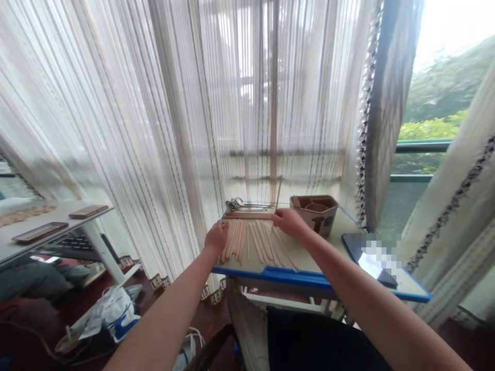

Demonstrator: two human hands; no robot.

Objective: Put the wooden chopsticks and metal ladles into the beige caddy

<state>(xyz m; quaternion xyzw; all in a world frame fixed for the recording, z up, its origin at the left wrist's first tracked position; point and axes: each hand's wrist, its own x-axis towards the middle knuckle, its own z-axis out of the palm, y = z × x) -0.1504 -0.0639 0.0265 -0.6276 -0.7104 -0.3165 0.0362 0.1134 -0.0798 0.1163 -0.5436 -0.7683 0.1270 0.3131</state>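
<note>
While the fingers of the right hand (289,220) are closed together in a pinch, 1 slim wooden stick (279,190) rises from them, nearly upright, its top end standing out against the curtain. The left hand (217,236) has its fingers curled inward at the left edge of the loose sticks (235,242); whether they grip any of them cannot be told.

Those sticks lie on the table between the 2 hands, thin, straight and pale tan with a pinkish cast, plain along the parts that show. They point roughly away from the person and fall into 2 loose groups, with 1 single stick (248,245) lying between them. The group on the left is packed closer; the right one fans out, its outermost stick slanting toward the near edge, and the near ends are uneven.

Just beyond, a row of darker brown sticks (249,216) lies crosswise, and behind that rest several metal spoons (249,204), their bowls to the left. Past the right hand stands a brown holder (331,206) with divided compartments. A dark flat device (353,245) lies farther right on the pale, blue-edged table (309,257). Sheer striped curtains (247,103) hang behind.
</note>
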